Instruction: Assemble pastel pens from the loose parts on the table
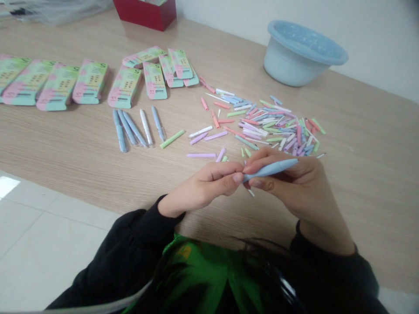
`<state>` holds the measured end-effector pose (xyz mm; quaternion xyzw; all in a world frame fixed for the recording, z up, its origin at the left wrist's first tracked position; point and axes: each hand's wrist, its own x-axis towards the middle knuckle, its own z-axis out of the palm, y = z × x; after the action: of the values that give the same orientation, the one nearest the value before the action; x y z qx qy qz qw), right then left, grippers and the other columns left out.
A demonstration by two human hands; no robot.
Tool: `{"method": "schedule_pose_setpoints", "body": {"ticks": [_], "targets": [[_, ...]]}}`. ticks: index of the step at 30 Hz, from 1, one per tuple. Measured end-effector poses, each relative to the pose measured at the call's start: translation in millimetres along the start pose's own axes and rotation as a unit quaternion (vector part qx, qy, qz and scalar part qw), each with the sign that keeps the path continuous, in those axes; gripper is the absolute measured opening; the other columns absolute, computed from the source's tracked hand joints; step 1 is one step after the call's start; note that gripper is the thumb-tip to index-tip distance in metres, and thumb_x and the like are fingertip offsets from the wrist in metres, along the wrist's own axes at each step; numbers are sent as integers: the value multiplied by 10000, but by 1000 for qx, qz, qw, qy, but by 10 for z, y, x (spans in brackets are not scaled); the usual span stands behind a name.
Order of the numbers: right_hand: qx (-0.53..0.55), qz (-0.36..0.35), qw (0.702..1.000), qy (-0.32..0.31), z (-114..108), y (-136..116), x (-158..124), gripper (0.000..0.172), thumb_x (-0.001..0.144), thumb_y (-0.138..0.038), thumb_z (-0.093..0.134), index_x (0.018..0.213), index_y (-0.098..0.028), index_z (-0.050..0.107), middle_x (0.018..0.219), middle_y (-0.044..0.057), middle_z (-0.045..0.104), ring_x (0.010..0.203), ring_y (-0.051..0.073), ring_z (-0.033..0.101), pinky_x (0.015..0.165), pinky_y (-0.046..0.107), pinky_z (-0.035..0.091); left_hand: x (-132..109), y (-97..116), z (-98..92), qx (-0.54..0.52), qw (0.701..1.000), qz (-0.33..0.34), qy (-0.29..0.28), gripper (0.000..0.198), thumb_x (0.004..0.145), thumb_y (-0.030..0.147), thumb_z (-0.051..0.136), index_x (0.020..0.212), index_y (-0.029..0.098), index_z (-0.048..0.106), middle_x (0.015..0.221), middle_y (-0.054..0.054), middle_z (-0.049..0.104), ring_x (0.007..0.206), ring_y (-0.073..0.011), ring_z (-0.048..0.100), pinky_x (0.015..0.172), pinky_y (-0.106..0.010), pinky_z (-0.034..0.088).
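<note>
Blue pen barrel [271, 168], pinched in my right hand [294, 183] above the table [360, 174] edge while my left hand [209, 183] grips its tip: I judge progress early, five finished pens [137, 126] against a large loose pile of parts [275, 126].

Black sleeves [140, 231]; green front [209, 270]

Blue basin [303, 54] at 1 o'clock, red box [147, 13] at 12. Cartons [59, 85] at 10, five pens [137, 126] just below them.
</note>
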<state>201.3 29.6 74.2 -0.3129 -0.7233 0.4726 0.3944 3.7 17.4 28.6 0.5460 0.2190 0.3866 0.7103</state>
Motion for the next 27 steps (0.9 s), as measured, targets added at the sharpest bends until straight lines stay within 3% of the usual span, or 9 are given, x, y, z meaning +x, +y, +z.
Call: {"method": "schedule_pose_setpoints", "body": {"ticks": [5,11,15,18,21,27], "targets": [[5,21,999,40,73,65,50,230,818,-100,814,913,-309,836,809,-29,673,746,116,620,638,238,505,17,-50,-22,13,999,18,28,361,1028,460,547,821,164,566,643,71,340,565,-97,274,523,-272,220],[9,61,998,6,80,102,80,171,813,-167,840,882,-324,835,802,-26,697,757,140,643,655,270,522,-16,-49,-46,56,997,-10,61,319,1001,438,581,855,161,638,657,57,396,591,-107,322,549,-263,274],[16,60,998,-22,32,112,57,229,810,-158,838,959,-332,824,834,-31,724,745,128,658,641,252,539,-27,-23,-45,99,992,-14,75,256,985,375,588,903,155,690,739,19,514,720,-140,471,680,-276,385],[23,59,998,17,10,91,25,223,814,-203,845,1009,-303,805,831,-22,744,706,115,665,614,225,546,-27,-15,-45,131,988,0,79,265,995,364,569,895,154,696,756,9,556,743,-149,504,700,-276,400],[5,66,995,75,24,89,-6,109,828,-272,844,926,-255,799,713,-19,720,623,114,660,552,216,540,-38,-23,-48,189,977,13,94,280,1014,360,551,893,152,694,743,9,571,717,-143,496,674,-271,385],[42,86,991,92,104,148,-10,70,915,-296,762,936,-234,786,602,-40,680,470,96,607,455,217,516,-63,-44,-46,215,969,24,122,313,1026,397,546,892,152,688,803,-29,647,766,-169,559,699,-284,417]]}}
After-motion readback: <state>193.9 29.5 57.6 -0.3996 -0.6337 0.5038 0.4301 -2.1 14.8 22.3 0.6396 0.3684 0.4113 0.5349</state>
